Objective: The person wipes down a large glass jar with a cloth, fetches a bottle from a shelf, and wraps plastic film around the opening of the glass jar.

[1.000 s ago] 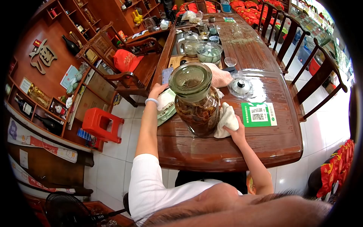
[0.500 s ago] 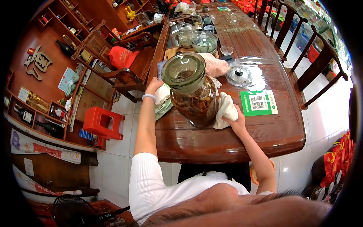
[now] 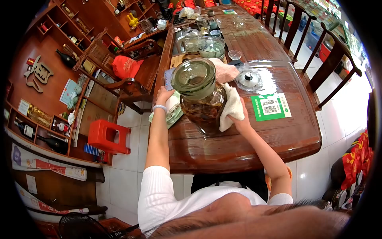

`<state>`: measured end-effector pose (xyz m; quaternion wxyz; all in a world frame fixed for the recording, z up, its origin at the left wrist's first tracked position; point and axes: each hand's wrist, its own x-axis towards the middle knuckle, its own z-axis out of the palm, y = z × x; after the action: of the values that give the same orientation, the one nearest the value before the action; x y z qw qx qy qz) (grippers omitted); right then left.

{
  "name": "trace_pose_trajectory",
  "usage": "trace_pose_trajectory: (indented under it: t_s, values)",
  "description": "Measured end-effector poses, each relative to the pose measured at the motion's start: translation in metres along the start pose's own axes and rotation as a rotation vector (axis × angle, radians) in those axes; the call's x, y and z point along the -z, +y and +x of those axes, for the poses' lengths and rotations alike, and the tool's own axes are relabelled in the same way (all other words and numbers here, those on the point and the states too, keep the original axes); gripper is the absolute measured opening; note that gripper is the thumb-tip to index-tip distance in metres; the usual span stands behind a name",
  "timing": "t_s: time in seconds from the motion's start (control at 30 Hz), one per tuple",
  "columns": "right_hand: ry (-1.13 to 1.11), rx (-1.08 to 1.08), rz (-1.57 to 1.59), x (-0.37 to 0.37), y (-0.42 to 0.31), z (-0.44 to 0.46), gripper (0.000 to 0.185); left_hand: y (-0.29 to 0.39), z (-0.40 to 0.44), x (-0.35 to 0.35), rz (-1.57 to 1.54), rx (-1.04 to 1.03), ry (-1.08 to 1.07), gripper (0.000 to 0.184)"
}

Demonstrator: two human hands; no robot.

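Observation:
A large glass jar [image 3: 203,105] with a broad greenish glass stopper [image 3: 193,75] stands on the wooden table in front of me; dark brown, stringy contents show through its wall. My right hand [image 3: 242,120] is closed on a cream-white cloth [image 3: 231,108], which lies against the jar's right side. At the jar's left, my left hand [image 3: 164,95] reaches to the upper edge of a white-and-green packet [image 3: 172,111]. Its fingertips are partly hidden, so its grip on packet or jar is unclear. Behind the jar lies a pink cloth [image 3: 223,71].
A glass lid with a black knob [image 3: 248,76] and a green QR-code card [image 3: 271,106] lie to the right. Farther back are a glass bowl [image 3: 211,47] and a small clear dish [image 3: 234,54]. A red stool [image 3: 108,136] stands left, dark wooden chairs [image 3: 332,59] right.
My right hand has raised the white cloth higher along the jar's right side. The left hand stays beside the jar, slightly lower in view. The whole view has shifted a little.

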<state>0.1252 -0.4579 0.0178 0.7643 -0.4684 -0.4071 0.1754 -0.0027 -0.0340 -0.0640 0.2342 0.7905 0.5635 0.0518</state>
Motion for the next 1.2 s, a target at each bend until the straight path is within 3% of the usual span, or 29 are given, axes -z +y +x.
trace_pose_trajectory:
  t_s: [0.07,0.2,0.3,0.43,0.5,0.53,0.6,0.7,0.77,0.83,0.9,0.97,1.03,1.1,1.17,1.2]
  values:
    - [-0.003,-0.164,-0.121,0.013,0.02,-0.017,0.062,-0.04,0.068,-0.033,0.087,-0.127,0.04,0.093]
    - [-0.12,-0.126,-0.45,0.035,0.021,-0.034,0.052,0.039,-0.067,0.032,0.036,0.084,0.061,0.091]
    - [-0.08,-0.129,-0.399,0.035,-0.004,-0.018,0.051,-0.008,0.014,-0.013,0.09,0.027,0.056,0.088]
    - [-0.037,-0.029,-0.198,0.019,-0.029,0.015,0.063,-0.061,0.093,-0.049,0.119,-0.228,0.153,0.081]
    - [-0.067,0.124,-0.28,0.003,-0.027,0.016,0.066,-0.081,0.118,-0.058,0.122,-0.352,0.203,0.078]
    - [0.0,0.073,-0.162,0.002,0.002,0.007,0.065,-0.079,0.113,-0.055,0.153,-0.337,0.199,0.077]
    - [-0.037,0.003,-0.164,0.015,0.037,-0.008,0.063,-0.065,0.087,-0.04,0.184,-0.327,0.199,0.075]
    - [-0.077,-0.135,-0.322,0.036,0.036,-0.028,0.053,-0.043,0.041,-0.015,-0.061,-0.194,0.05,0.075]
    - [-0.181,0.009,-0.628,0.044,0.024,-0.028,0.047,-0.046,0.038,-0.008,-0.23,-0.269,-0.001,0.075]
    - [-0.071,0.069,-0.52,0.047,0.017,-0.017,0.046,-0.049,0.032,0.002,-0.276,-0.33,-0.025,0.075]
    - [-0.041,0.253,-0.431,0.033,-0.02,0.009,0.052,-0.032,-0.002,0.023,-0.162,-0.398,0.086,0.073]
    - [-0.064,0.352,-0.524,0.014,-0.056,0.028,0.06,0.031,-0.096,0.074,-0.209,-0.351,0.144,0.053]
    - [-0.123,0.415,-0.703,-0.01,-0.076,0.038,0.061,0.047,-0.107,0.093,-0.55,-0.571,0.055,0.04]
    - [-0.013,0.494,-0.717,-0.025,-0.054,0.034,0.057,0.103,-0.182,0.131,-0.797,-0.311,-0.004,0.036]
    - [0.025,0.52,-0.69,-0.027,-0.044,0.015,0.054,0.121,-0.211,0.147,-1.097,-0.526,-0.115,0.041]
    - [0.067,0.549,-0.67,-0.024,-0.039,0.004,0.052,0.13,-0.22,0.152,-1.107,-0.529,-0.103,0.041]
